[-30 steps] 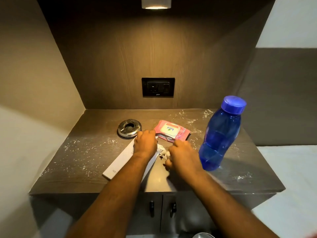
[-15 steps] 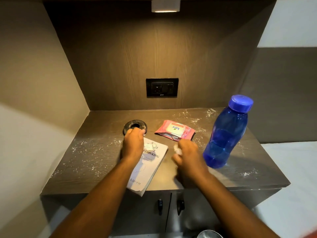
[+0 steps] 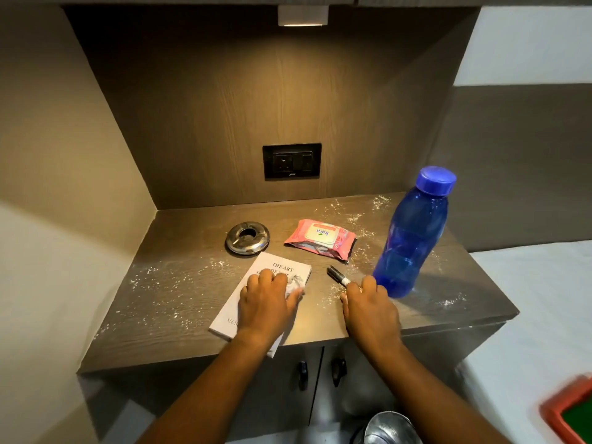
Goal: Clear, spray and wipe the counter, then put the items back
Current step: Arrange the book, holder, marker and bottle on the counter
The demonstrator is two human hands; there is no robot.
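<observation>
Pressing down on the white book [image 3: 261,298], the left hand [image 3: 267,304] lies flat across its cover, fingers spread and a bit of crumpled white paper showing under the thumb side. That book sits at the front middle of the tabletop [image 3: 166,302], turned at an angle, its near corner poking just over the front edge. Over to the right hand [image 3: 371,310] now: palm down on the wood, fingers curled loosely, with the near end of a dark marker [image 3: 339,276] meeting the fingertips; whether it is pinched or merely touched, I cannot tell. The marker lies flat and points away toward the back left.

Just beside that hand stands the blue bottle [image 3: 413,238], upright, cap on, near the right end of the tabletop. Behind the marker lies a pink pack of wipes [image 3: 320,240], flat, label facing up. To its left sits a round metal ashtray [image 3: 247,237], just beyond the far corner of the book.

White specks and powder are scattered across the wood, thickest along the left front, around the bottle, and in the back right corner. On the back wall, a black socket plate [image 3: 291,161] sits under a small lamp [image 3: 302,16] that is lit. Below the tabletop, two cabinet doors with dark handles [image 3: 320,373].
</observation>
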